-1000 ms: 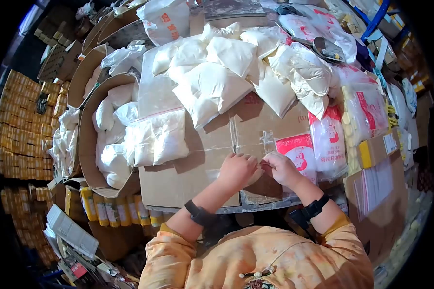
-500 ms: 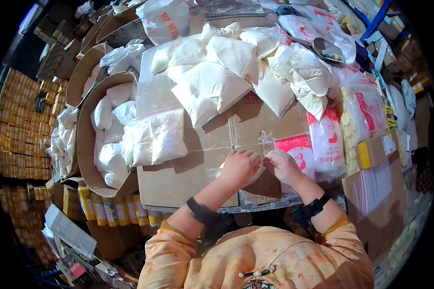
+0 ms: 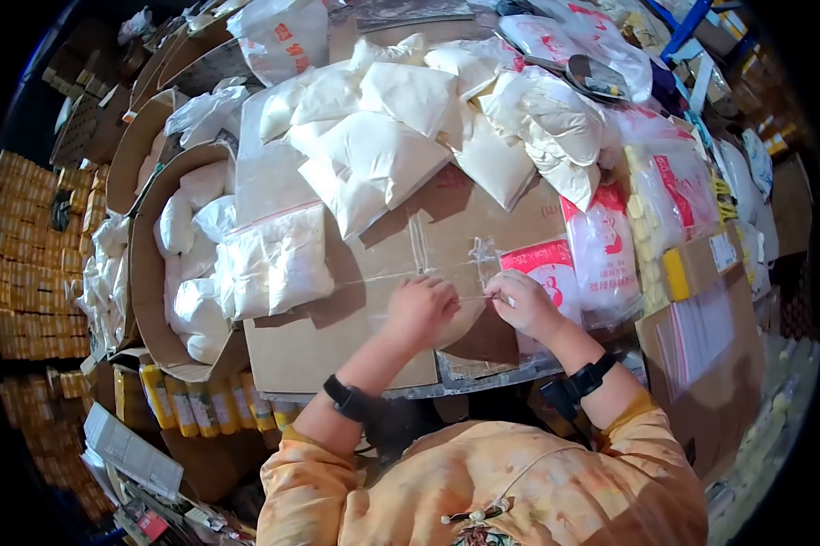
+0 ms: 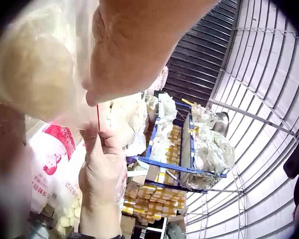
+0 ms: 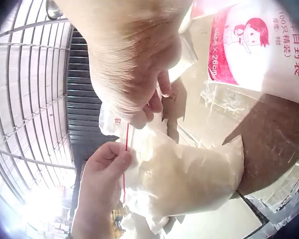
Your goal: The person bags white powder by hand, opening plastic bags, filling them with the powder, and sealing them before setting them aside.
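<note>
A clear zip-lock bag (image 5: 189, 174) of cream-coloured powder hangs between my hands, low over the cardboard, its red seal line running along the mouth. My left hand (image 3: 423, 309) pinches the seal between thumb and curled fingers, as the right wrist view shows. On the other end of the same edge, my right hand (image 3: 525, 306) grips with thumb and forefinger; in the left wrist view the red strip rises from its fingertips. A short stretch of bag mouth spans the two hands. From above, the hands and forearms partly hide the bag (image 3: 465, 326).
Filled bags (image 3: 374, 164) of powder are heaped at the back of the cardboard sheet (image 3: 337, 350). A flat filled bag (image 3: 278, 264) lies at left, beside a carton (image 3: 141, 282) of more bags. Red-printed packs (image 3: 546, 278) lie right of my hands. A metal scoop (image 3: 597, 80) sits behind.
My hands have drawn apart along the bag's mouth, so more of it shows between them. The head view has shifted, and the scene sits further left in it.
</note>
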A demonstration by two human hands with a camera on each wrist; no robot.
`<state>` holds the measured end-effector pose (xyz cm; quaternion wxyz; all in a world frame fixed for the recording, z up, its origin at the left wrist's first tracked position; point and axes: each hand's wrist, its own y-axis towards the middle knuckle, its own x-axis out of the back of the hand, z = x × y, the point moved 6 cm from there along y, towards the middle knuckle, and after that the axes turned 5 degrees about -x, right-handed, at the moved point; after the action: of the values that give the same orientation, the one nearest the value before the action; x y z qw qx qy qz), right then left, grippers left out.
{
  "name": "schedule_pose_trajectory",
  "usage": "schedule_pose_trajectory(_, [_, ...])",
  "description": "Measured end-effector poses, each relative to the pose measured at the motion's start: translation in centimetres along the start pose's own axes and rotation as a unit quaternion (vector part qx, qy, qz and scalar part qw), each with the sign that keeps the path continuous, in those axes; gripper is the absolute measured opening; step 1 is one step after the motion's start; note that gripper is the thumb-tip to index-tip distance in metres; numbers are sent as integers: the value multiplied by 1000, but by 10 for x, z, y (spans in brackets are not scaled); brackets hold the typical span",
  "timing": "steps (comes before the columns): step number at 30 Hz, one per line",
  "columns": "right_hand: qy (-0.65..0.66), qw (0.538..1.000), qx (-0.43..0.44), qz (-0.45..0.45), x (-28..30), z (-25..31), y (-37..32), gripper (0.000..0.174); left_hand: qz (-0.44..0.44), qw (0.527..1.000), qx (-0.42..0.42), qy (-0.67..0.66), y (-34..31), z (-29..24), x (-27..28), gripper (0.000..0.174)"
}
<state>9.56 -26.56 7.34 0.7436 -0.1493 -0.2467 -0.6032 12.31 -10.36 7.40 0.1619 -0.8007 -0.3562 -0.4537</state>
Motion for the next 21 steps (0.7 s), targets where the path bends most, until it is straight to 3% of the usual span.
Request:
schedule_pose_trajectory(14, [-12, 1000, 7, -15, -7, -2, 0, 13, -71, 996, -33, 51, 17, -30, -5, 14])
schedule_pose_trajectory(21, [21, 999, -38, -8, -10, -1, -1, 17, -75, 995, -43, 50, 19, -34, -3, 14])
